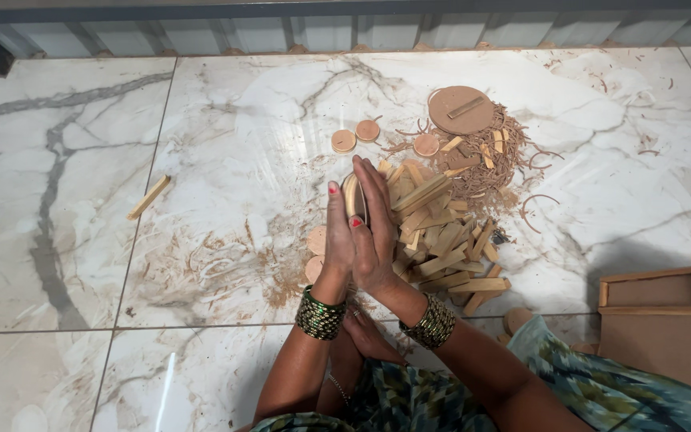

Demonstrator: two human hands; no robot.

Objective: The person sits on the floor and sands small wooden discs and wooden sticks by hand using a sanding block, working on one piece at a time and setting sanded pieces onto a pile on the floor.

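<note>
A round wood disc (353, 197) is held on its edge between the two hands, pressed from both sides. The left hand (337, 232) is laid flat against one side and the right hand (377, 228) against the other, with fingers kept straight and pointed away from the body. The disc is held above the floor (225, 144), just beside a pile of sticks (441, 240). Two more discs (314, 252) are seen on the floor under the left hand. Further off, three small discs (368, 130) are laid near a heap of shavings (493, 164). A big disc (461, 110) is set on top of that heap. One stick (149, 197) is left alone, well apart on the left. A wood box (665, 320) is seen at the right edge.
</note>
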